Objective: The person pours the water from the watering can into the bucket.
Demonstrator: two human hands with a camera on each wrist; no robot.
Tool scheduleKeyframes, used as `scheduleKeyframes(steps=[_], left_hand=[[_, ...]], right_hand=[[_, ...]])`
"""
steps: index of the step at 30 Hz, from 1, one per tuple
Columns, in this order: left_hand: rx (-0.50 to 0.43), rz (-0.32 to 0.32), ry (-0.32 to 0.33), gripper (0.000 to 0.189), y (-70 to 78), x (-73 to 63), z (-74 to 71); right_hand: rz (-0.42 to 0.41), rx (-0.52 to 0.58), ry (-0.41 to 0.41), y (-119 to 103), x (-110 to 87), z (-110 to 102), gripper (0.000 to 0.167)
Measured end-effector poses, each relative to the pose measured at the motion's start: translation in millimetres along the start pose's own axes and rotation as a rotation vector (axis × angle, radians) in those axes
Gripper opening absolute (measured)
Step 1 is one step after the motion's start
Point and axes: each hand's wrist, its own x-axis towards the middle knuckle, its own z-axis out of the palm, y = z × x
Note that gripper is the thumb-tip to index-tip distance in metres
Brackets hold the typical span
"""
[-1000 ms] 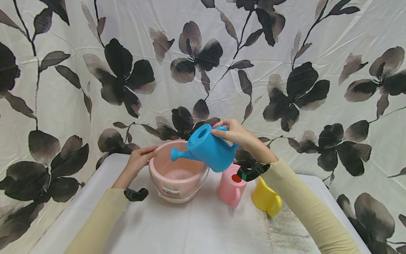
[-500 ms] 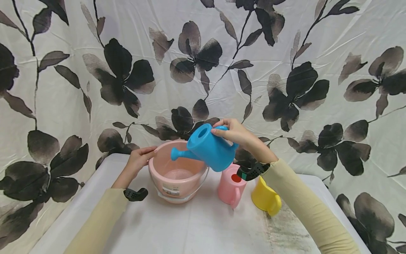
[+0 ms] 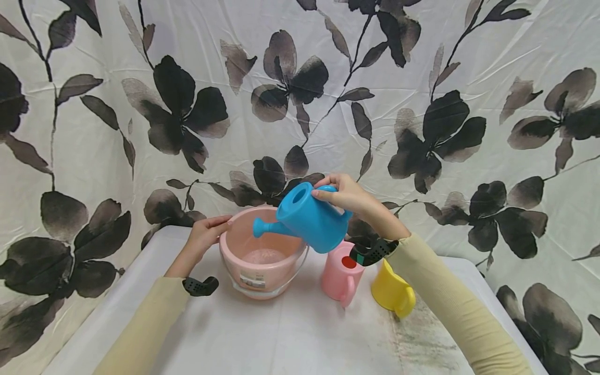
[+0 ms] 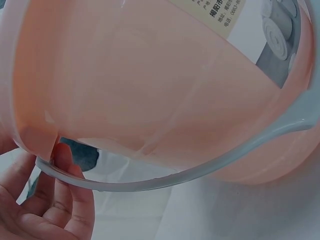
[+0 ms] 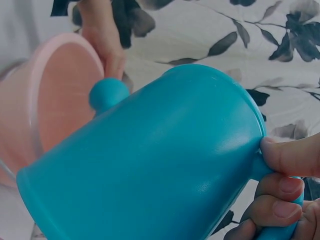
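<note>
My right hand [image 3: 346, 197] grips the handle of a blue watering can [image 3: 313, 221], fingers curled round it and thumb near the top rim in the right wrist view. The can is tilted to the left, its spout head over the opening of a pink bucket [image 3: 255, 276]. At the bucket's left rim, my left hand [image 3: 202, 235] holds on with thumb and fingers. The left wrist view shows the fingers [image 4: 62, 200] curled under the rim beside the grey bail handle [image 4: 150, 185]. Droplets or a wet patch show on the bucket's bottom [image 3: 264, 256].
A pink watering can [image 3: 338, 276] stands right of the bucket, partly below the raised blue can. Farther right is a yellow watering can [image 3: 390, 289], near the right forearm. All stand on a white-covered table [image 3: 262, 338] before a floral cloth backdrop [image 3: 347, 52].
</note>
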Motion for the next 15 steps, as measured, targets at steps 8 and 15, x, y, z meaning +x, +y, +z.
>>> scheduleKeyframes(steps=[8,15], left_hand=[[-0.007,-0.004,-0.003,0.051,-0.4,1.7,0.2],[-0.003,-0.004,0.001,0.05,-0.3,1.2,0.4]], right_hand=[[0.005,-0.004,-0.002,-1.1,-1.1,0.2,0.038],[0.018,0.001,0.001,-0.6,-0.8,0.3,0.037]])
